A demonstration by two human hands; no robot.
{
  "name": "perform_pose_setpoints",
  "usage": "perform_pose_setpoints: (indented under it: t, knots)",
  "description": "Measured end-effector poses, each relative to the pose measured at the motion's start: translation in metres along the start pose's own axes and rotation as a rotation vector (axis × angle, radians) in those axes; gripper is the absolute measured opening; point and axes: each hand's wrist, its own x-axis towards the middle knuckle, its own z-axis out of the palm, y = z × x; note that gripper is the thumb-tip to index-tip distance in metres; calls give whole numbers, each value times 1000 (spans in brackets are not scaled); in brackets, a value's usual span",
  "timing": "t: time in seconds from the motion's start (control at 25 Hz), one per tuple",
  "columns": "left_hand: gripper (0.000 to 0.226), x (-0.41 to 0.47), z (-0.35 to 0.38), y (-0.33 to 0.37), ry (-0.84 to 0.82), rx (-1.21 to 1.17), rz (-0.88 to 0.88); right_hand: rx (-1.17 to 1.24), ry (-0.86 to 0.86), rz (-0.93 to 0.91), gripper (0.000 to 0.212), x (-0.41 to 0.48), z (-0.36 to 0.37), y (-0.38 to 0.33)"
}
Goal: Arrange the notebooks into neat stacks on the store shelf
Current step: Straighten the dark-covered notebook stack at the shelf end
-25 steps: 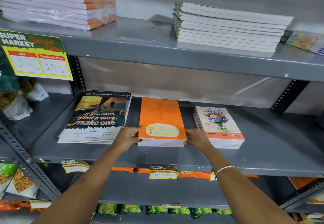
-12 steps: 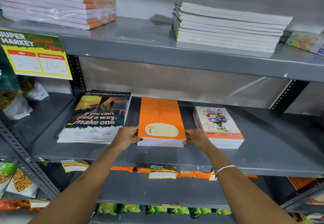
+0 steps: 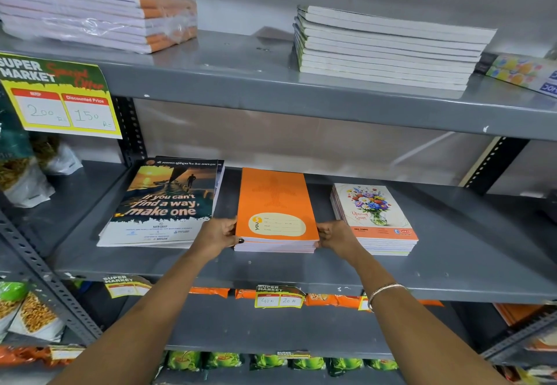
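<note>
A stack of orange notebooks [image 3: 274, 203] lies in the middle of the grey middle shelf [image 3: 301, 273]. My left hand [image 3: 215, 238] grips its front left corner and my right hand [image 3: 336, 238] grips its front right corner. To the left lies a stack of large notebooks with a sunset cover [image 3: 162, 203]. A stack of flower-cover notebooks [image 3: 373, 218] sits close on the right, beside my right hand.
The top shelf [image 3: 256, 83] holds a plastic-wrapped notebook pack [image 3: 96, 13] at left, a white-edged notebook stack [image 3: 385, 46] and colourful notebooks [image 3: 521, 72] at right. A price sign [image 3: 60, 98] hangs at left. Snack bags [image 3: 27, 315] fill the lower left; green packets [image 3: 265, 363] sit below.
Both hands have stayed on the orange stack's front corners; my left fingers have closed more tightly against its left edge. The stack has barely moved.
</note>
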Motion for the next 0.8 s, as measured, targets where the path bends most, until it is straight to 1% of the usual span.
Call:
perform_pose_setpoints:
  t: [0.08, 0.16, 0.28, 0.36, 0.4, 0.48, 0.52, 0.6, 0.64, 0.72, 0.8]
  knots:
    - [57, -1, -1, 0, -1, -3, -9, 49, -5, 26, 42, 0, 0, 1]
    - [62, -1, -2, 1, -18, 6, -7, 28, -53, 10, 47, -2, -4, 2]
    - [69, -4, -7, 3, 18, -8, -13, -2, -105, -29, 69, -2, -13, -4]
    - [62, -6, -17, 7, 110, -18, -2, -39, -75, -81, 84, -2, -15, -21]
    - [55, -9, -25, 8, 176, -20, 16, -91, -45, -142, 86, 0, -11, -34]
    - [42, -12, -46, 6, 328, -20, 68, -198, 45, -282, 84, 5, 4, -63]
    - [37, -15, -59, 3, 401, 20, 95, -241, 82, -339, 80, 6, 16, -79]
    - [37, -21, -90, -8, 478, 178, 136, -291, 96, -432, 70, 8, 46, -107]
    - [42, -24, -106, -15, 468, 263, 137, -307, 81, -460, 65, 8, 64, -120]
    - [65, -29, -142, -37, 399, 397, 81, -347, 36, -475, 59, 8, 105, -142]
    - [89, -33, -171, -53, 291, 533, -13, -394, -36, -448, 63, 9, 137, -155]
